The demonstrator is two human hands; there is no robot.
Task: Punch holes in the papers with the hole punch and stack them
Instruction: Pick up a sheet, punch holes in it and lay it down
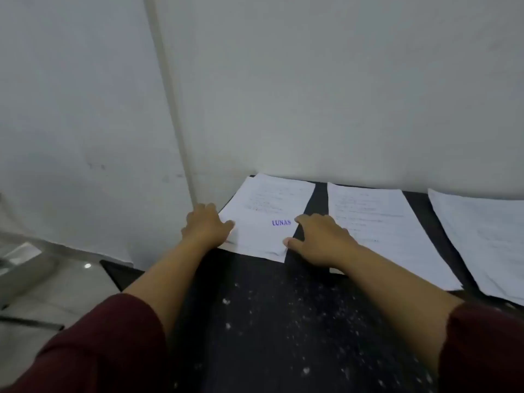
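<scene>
A small stack of white papers [266, 205], the top sheet stamped "LUNAS" in blue, lies at the far left of the black table [269, 321]. My left hand [205, 225] rests on the stack's left edge, thumb on the paper. My right hand [320, 239] touches the stack's right edge with spread fingers, thumb at the near corner. A second sheet [391, 236] lies to the right, partly under my right hand. A third sheet [487, 239] lies at the far right. No hole punch is in view.
White paper specks are scattered over the near part of the table. A white wall [312, 95] stands right behind the papers. The table's left edge drops to a pale tiled floor [42, 293].
</scene>
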